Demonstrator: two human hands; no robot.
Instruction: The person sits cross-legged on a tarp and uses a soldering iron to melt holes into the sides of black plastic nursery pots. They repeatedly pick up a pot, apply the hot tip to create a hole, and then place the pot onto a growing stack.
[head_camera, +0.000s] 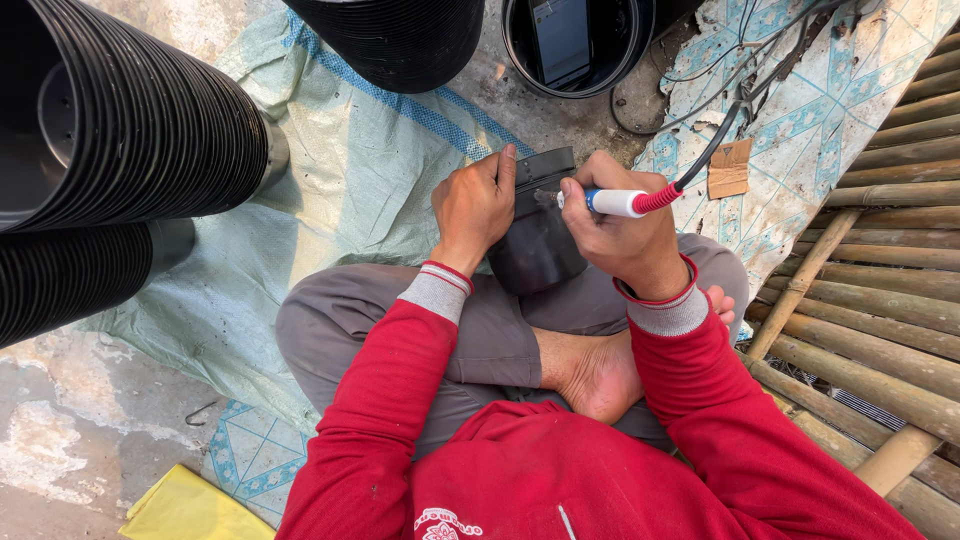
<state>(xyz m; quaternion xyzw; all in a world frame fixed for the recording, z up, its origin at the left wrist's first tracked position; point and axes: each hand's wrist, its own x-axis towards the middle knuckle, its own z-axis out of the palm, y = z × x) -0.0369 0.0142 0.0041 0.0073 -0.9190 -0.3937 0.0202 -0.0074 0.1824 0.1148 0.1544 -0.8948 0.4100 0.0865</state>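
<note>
A black plastic pot (537, 235) lies on its side over my crossed legs. My left hand (474, 208) grips its left wall near the rim. In my right hand (625, 232) is a white and red corded tool (620, 202), its tip pressed against the pot's side near the rim. The tool's black cable (712, 148) runs up and to the right. Both arms wear red sleeves with grey cuffs.
Long nested stacks of black pots (130, 130) lie at the left and another stack (400, 40) at the top. A black pot (575, 45) holding a phone stands at top centre. A bamboo frame (880, 280) fills the right. Woven sacking (340, 190) covers the ground.
</note>
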